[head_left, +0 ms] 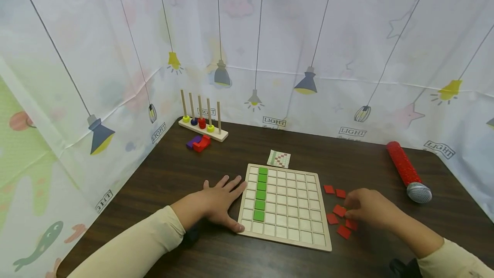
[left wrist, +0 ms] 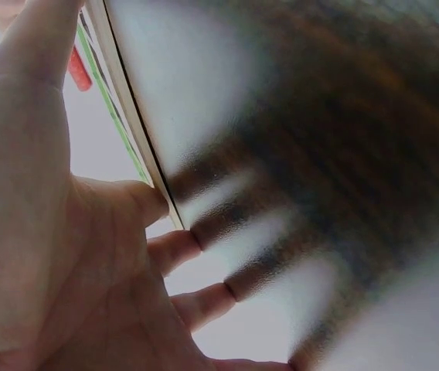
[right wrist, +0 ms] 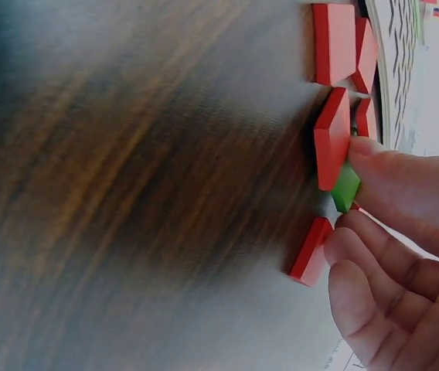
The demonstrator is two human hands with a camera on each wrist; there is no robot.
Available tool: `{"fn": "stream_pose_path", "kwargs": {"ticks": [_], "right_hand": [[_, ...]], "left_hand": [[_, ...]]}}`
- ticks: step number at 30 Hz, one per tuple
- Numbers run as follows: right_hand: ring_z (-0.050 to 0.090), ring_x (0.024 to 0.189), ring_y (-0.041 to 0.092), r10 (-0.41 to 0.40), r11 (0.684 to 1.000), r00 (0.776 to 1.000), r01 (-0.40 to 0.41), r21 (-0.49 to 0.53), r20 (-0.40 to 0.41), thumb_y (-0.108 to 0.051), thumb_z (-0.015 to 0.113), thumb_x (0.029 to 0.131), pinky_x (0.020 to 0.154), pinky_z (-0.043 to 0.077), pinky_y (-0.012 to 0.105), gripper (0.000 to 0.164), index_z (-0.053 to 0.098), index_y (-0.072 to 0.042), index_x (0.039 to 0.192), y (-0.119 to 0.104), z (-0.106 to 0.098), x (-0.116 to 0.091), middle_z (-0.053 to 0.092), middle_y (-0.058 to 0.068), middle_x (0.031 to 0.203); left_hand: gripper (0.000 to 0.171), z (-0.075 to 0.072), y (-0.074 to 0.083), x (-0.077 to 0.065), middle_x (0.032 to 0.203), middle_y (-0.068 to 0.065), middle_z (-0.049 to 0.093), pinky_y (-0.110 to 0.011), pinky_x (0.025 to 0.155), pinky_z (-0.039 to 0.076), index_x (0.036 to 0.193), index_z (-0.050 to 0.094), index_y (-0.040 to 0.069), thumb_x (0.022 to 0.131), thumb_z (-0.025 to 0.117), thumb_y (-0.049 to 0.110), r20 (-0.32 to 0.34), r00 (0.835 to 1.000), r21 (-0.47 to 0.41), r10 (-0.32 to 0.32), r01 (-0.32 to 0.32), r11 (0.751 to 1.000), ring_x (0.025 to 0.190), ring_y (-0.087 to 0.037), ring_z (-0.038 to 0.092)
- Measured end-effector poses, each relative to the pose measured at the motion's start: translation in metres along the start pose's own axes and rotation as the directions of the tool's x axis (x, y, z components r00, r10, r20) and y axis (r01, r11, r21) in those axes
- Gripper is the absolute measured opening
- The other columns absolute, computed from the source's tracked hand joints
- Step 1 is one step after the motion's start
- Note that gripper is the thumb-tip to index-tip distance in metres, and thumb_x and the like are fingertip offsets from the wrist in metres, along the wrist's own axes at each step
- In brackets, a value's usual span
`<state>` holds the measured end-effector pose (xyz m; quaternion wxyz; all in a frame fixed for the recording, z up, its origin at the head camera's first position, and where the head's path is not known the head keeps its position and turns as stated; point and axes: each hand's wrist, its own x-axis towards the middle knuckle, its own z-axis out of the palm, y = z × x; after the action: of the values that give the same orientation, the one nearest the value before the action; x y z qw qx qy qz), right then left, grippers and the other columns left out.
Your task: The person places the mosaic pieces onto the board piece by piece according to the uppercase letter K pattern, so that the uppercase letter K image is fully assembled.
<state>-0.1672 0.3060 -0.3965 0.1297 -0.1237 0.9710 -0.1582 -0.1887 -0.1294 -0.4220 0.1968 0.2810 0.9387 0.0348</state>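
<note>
The left hand (head_left: 218, 204) lay with fingers apart, touching the square wooden grid board (head_left: 285, 242). The right hand (head_left: 370, 207) pinched a flat green tile (right wrist: 346, 188) by thumb and fingertips, beside square red tiles (right wrist: 332, 143).

Smooth wooden board (head_left: 282, 220), matt red tiles (head_left: 339, 210), glossy wood-grain tabletop (right wrist: 127, 193), rough glittery microphone handle (head_left: 402, 163).

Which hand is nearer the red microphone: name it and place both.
Right. The right hand is by the red tiles, with the microphone beyond it to the right; the left hand is at the left edge of the board, across the board from the microphone.
</note>
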Motion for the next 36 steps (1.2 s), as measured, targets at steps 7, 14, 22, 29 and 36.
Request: {"fn": "stream_pose_path", "kwargs": {"ticks": [7, 14, 22, 29, 36], "right_hand": [[0.056, 0.077, 0.019, -0.001, 0.999, 1.000, 0.002, 0.036, -0.031, -0.016, 0.085, 0.082, 0.067, 0.048, 0.040, 0.023, 0.064, -0.014, 0.092, 0.002, 0.002, 0.002, 0.062, -0.001, 0.087], [0.061, 0.078, 0.018, 0.025, 0.992, 0.993, -0.010, 0.125, -0.116, -0.020, 0.080, 0.088, 0.064, 0.049, 0.038, 0.017, 0.069, -0.014, 0.099, 0.009, 0.004, 0.002, 0.067, -0.002, 0.089], [0.066, 0.095, 0.025, 0.011, 0.977, 0.980, 0.032, 0.211, -0.197, -0.031, 0.077, 0.092, 0.073, 0.053, 0.044, 0.023, 0.072, -0.013, 0.106, -0.011, 0.003, 0.004, 0.071, -0.001, 0.098], [0.065, 0.085, 0.018, -0.074, 0.931, 0.980, 0.135, 0.338, -0.187, -0.027, 0.077, 0.093, 0.071, 0.051, 0.038, 0.019, 0.071, -0.012, 0.104, -0.048, 0.016, 0.013, 0.070, -0.002, 0.090], [0.066, 0.082, 0.022, -0.191, 0.866, 0.972, 0.231, 0.442, -0.134, -0.019, 0.076, 0.094, 0.067, 0.055, 0.036, 0.018, 0.069, -0.006, 0.105, -0.088, 0.028, 0.023, 0.069, 0.001, 0.090]], "left_hand": [[0.123, -0.001, 0.001, 0.000, 0.171, 0.002, 0.000, -0.078, 0.106, 0.015, 0.166, 0.007, 0.031, 0.072, 0.065, 0.087, 0.001, 1.000, 0.002, 0.002, -0.002, 1.000, 0.155, -0.033, 0.003], [0.123, -0.003, 0.002, -0.002, 0.171, 0.001, 0.002, -0.078, 0.106, 0.016, 0.166, 0.008, 0.030, 0.073, 0.065, 0.086, 0.001, 1.000, -0.001, 0.001, -0.001, 1.000, 0.155, -0.033, 0.004], [0.123, -0.003, 0.003, -0.002, 0.171, 0.002, 0.002, -0.078, 0.106, 0.015, 0.166, 0.008, 0.031, 0.072, 0.065, 0.087, 0.000, 1.000, 0.005, -0.005, 0.005, 1.000, 0.155, -0.033, 0.004], [0.123, -0.002, 0.003, -0.001, 0.171, 0.002, 0.002, -0.078, 0.106, 0.015, 0.166, 0.008, 0.031, 0.073, 0.065, 0.086, 0.002, 1.000, 0.004, -0.007, 0.007, 1.000, 0.155, -0.033, 0.004], [0.123, -0.002, 0.002, 0.000, 0.171, 0.002, 0.001, -0.078, 0.106, 0.015, 0.166, 0.007, 0.031, 0.072, 0.066, 0.086, 0.003, 1.000, 0.004, -0.004, 0.004, 1.000, 0.155, -0.032, 0.004]]}}
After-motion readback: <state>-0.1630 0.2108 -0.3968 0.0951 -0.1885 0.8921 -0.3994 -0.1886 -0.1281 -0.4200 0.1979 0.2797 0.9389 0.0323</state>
